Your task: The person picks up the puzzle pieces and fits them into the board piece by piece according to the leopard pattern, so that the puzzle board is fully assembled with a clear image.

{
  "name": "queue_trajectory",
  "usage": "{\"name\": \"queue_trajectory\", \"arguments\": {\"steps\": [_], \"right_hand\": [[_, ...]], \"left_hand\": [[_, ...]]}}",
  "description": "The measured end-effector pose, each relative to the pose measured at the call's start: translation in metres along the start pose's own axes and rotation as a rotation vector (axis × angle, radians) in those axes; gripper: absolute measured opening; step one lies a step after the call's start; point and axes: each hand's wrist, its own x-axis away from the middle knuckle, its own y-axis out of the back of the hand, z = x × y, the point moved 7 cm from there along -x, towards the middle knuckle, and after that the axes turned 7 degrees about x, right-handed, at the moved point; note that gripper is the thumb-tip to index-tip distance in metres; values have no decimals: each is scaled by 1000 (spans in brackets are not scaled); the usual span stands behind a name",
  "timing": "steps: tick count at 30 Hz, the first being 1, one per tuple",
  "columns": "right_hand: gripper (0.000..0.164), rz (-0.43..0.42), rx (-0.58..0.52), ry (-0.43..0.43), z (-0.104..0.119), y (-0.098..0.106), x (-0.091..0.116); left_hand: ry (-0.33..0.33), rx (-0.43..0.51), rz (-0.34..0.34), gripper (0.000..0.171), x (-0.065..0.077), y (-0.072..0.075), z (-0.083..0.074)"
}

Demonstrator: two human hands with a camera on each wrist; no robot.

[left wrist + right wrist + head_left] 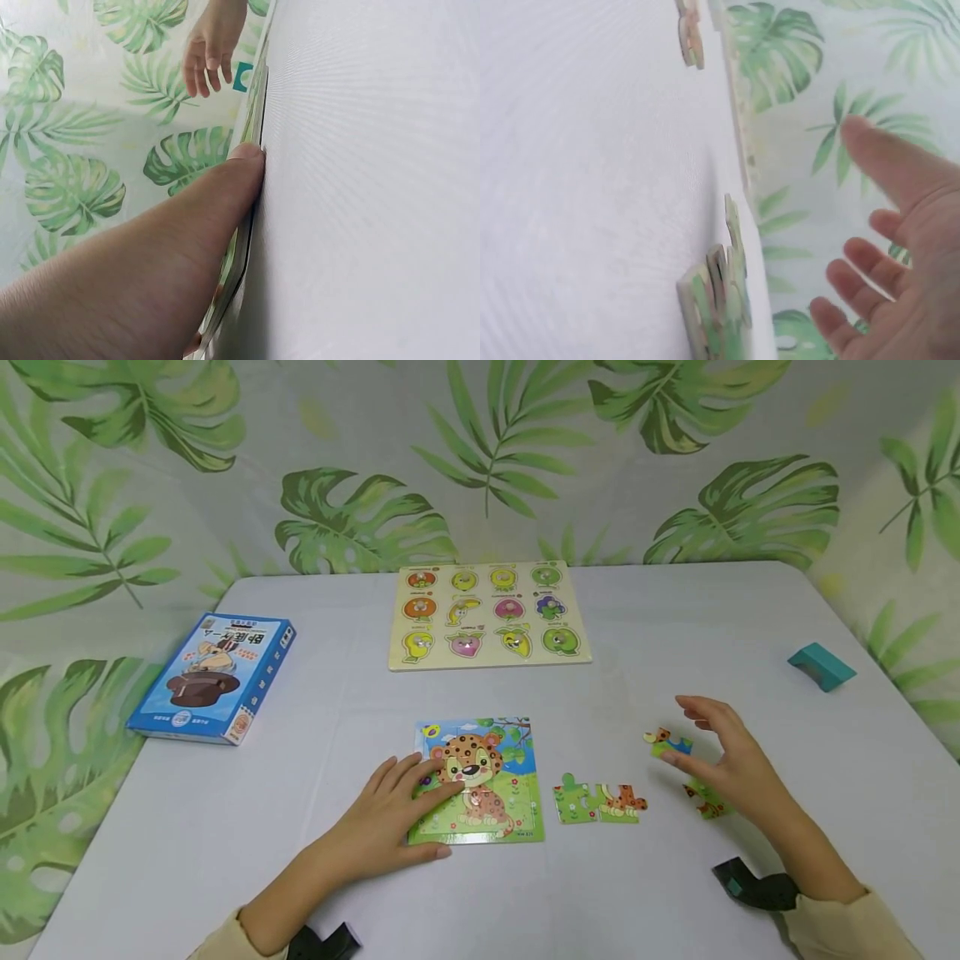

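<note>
At the far left of the frame, in its upper half, your blue box [210, 647] lies flat and slanted, a hat pictured on its cover. Coming inward, your left hand [382, 822] rests with its fingers extended over the left part of the leopard puzzle [536, 793], which sits flat on the white table [337, 714] just below the middle of the frame; your thumb reaches along its lower edge. Above that puzzle, at upper centre, you have the fruit board [442, 583] with its three rows of pictures. Right of the puzzle, a green piece [576, 807] and a leopard-body piece [619, 807] lie side by side; you can't quite tell from here whether they interlock. Farther right, your right hand [723, 768] hangs raised and bare of any piece, thumb and fingers spread apart, gently bent. By its thumb is a small piece [662, 748] with green and blue on it, and another piece [703, 803] lies partly hidden under the hand. At the right side, the teal block [821, 667] stands well apart from the pieces.
</note>
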Motion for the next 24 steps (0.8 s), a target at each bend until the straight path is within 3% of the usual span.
{"name": "queue_trajectory", "arguments": {"steps": [14,24], "right_hand": [[65,240,11,-237,-34,-28,9],[43,202,56,-176,-28,-30,8]], "left_hand": [[3,-3,-1,71,0,-1,2],[14,8,13,72,0,-1,2]]}}
